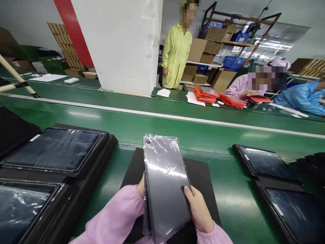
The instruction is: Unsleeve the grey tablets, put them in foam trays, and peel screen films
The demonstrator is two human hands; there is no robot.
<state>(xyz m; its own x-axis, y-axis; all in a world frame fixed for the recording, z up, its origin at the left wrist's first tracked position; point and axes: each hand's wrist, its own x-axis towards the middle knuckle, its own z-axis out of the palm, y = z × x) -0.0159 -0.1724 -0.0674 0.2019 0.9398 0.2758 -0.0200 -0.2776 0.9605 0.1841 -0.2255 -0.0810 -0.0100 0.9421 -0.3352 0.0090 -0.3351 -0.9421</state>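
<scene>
A grey tablet (167,189) in clear plastic film is held up before me, its back with a corner camera turned toward me. My right hand (201,210) grips its right edge, the thumb lying on the back face. On the left side my left hand (140,185) holds the tablet from behind, and most of its fingers are hidden. A thin dark edge shows along the tablet's left side; I cannot tell whether it is a second layer. Beneath lies a black foam sheet (203,179) on the green work surface (233,196).
Film-covered tablets lie in black foam trays at left (54,149) and right (269,162). Across the green line (142,118) are stacked red sleeves (205,95). A person in yellow (176,56) stands beyond; people in pink (238,84) and blue (299,96) are at the right.
</scene>
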